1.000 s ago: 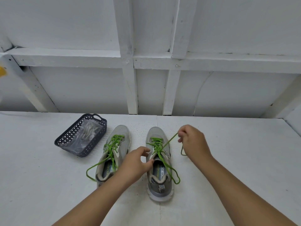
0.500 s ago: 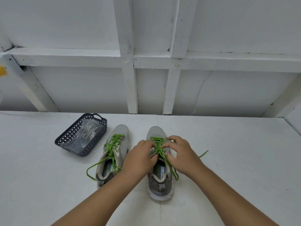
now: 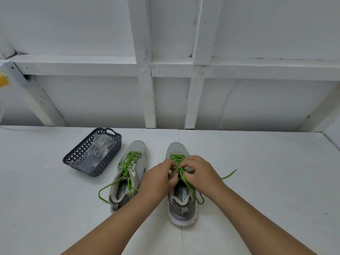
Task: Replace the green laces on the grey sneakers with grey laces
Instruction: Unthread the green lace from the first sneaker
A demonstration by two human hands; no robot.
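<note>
2 grey sneakers are seen side by side near the middle of the white table (image 3: 266,181), toes pointed at the back wall (image 3: 92,100). The right sneaker (image 3: 181,203) is being worked on: both hands are gathered over its lacing. The left hand (image 3: 156,181) is curled, fingertips pinching at the green lace (image 3: 189,188) by the tongue; the right hand (image 3: 200,173) is curled too, thumb and forefinger pinched on the same lace a little higher up. 1 loose end is trailed out to the right across the table, another loop is draped over the shoe's right side.

The left sneaker (image 3: 134,162) is left untouched, its own green lace (image 3: 128,166) slack, a long loop spilled onto the table at its left. Just beyond it, the dark basket (image 3: 73,157) is set at an angle, with a clear bag (image 3: 95,153) inside holding what appear to be the grey laces.

Open table is offered to the right of the shoes, all the way to the far right edge, and in front toward the viewer. The back edge is met by the wall just behind the toes.

Against 0.5 s ago, little is changed: both hands are kept on the same spot, fingers drawn slightly tighter together. Against 1 s ago, the right hand has been brought down from a raised pull of the lace.
</note>
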